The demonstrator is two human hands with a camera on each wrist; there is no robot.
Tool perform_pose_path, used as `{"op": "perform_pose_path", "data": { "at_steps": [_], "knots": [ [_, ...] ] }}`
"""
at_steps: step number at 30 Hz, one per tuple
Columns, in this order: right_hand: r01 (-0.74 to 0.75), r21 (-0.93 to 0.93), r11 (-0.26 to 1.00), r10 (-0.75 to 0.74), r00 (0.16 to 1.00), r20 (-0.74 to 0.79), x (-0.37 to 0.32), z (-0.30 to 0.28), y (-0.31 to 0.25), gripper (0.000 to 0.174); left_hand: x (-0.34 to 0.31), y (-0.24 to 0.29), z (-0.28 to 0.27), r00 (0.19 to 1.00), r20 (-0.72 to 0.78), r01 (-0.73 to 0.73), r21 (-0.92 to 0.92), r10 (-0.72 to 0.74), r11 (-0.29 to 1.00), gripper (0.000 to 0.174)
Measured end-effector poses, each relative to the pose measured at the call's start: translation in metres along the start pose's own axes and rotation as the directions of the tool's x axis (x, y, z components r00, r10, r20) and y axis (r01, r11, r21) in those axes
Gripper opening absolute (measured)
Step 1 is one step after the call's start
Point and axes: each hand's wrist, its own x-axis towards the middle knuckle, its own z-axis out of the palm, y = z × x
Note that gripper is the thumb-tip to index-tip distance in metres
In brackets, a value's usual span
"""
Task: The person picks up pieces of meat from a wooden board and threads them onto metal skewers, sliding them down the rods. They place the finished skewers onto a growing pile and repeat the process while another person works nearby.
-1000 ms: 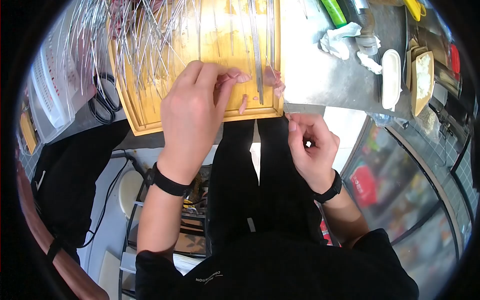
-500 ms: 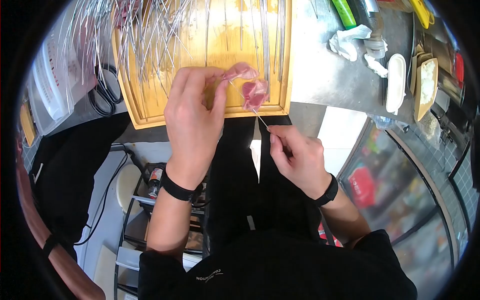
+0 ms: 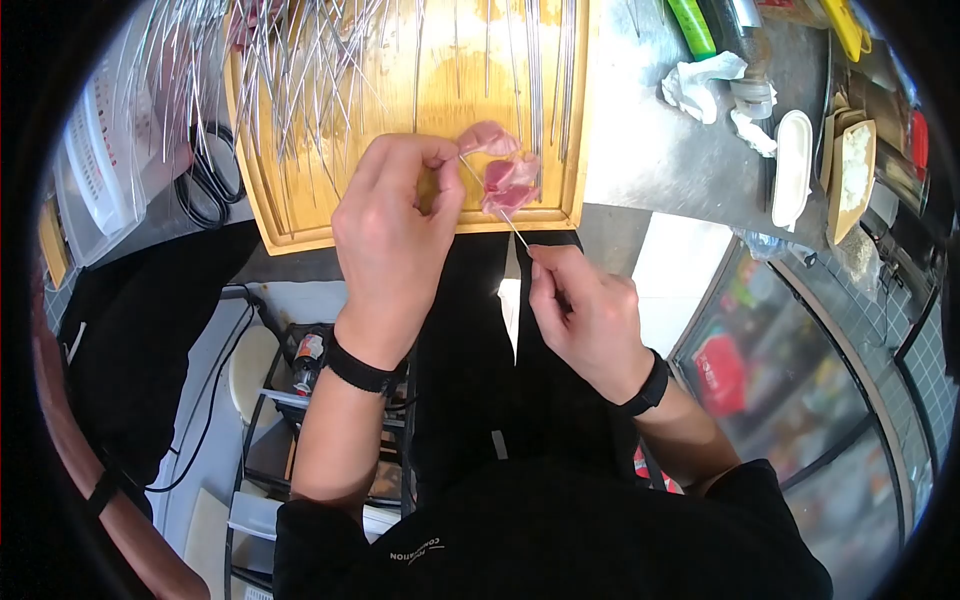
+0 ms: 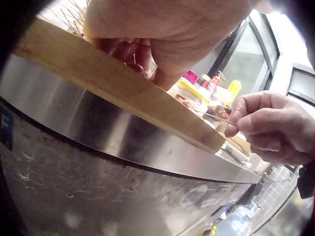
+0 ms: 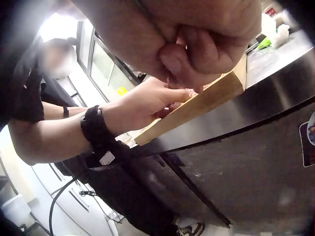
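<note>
Over the front of the wooden tray (image 3: 300, 240), my left hand (image 3: 390, 240) pinches the edge of a pink piece of raw meat (image 3: 487, 138) between thumb and fingers. My right hand (image 3: 595, 315) grips the near end of a thin metal skewer (image 3: 514, 230), which slants up and left. Folded meat (image 3: 510, 184) is threaded on this skewer close to the tray's front edge. Beyond it, a bare length of skewer runs to my left fingertips. In the left wrist view the right hand (image 4: 275, 125) pinches the skewer (image 4: 216, 117) with thumb and forefinger.
Many loose metal skewers (image 3: 300, 90) spread over the tray's left side, and several lie along its right. A black cable (image 3: 208, 195) sits left of the tray. On the metal counter are crumpled tissues (image 3: 700, 85), a white dish (image 3: 792, 165) and a green tube (image 3: 690, 28).
My right hand has come left with the skewer, bringing the threaded meat from the tray's right corner to beside my left fingers. Over the last half second both hands shift only slightly.
</note>
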Motion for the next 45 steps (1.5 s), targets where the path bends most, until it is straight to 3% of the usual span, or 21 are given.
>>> {"op": "perform_pose_path", "data": {
  "at_steps": [14, 16, 26, 28, 34, 45],
  "knots": [
    [0.042, 0.01, 0.999, -0.042, 0.999, -0.032, 0.001, 0.012, 0.005, 0.014, -0.003, -0.007, 0.003, 0.997, -0.033, -0.065, 0.013, 0.065, 0.998, 0.021],
    [0.053, 0.047, 0.997, -0.048, 0.994, -0.1, 0.0, 0.018, 0.006, 0.012, -0.004, -0.007, 0.002, 0.995, -0.045, -0.09, 0.016, 0.091, 0.996, 0.021],
    [0.024, 0.029, 0.999, -0.023, 0.999, -0.044, -0.001, 0.018, 0.008, 0.013, -0.004, -0.006, 0.006, 0.998, -0.037, -0.055, -0.028, 0.054, 0.998, 0.018],
    [0.086, 0.028, 0.996, -0.081, 0.987, -0.142, 0.0, 0.024, 0.01, 0.012, -0.004, -0.006, 0.007, 0.997, -0.044, -0.064, -0.043, 0.062, 0.997, 0.019],
    [0.101, -0.031, 0.994, -0.104, 0.99, -0.098, 0.013, 0.022, 0.0, 0.011, -0.004, -0.004, 0.008, 0.997, -0.057, -0.044, -0.03, 0.042, 0.999, 0.016],
    [0.072, 0.057, 0.996, -0.064, 0.99, -0.125, 0.026, 0.019, -0.001, 0.011, -0.003, 0.014, -0.004, 0.994, 0.081, 0.087, -0.117, -0.078, 0.989, 0.015]
  ]
}}
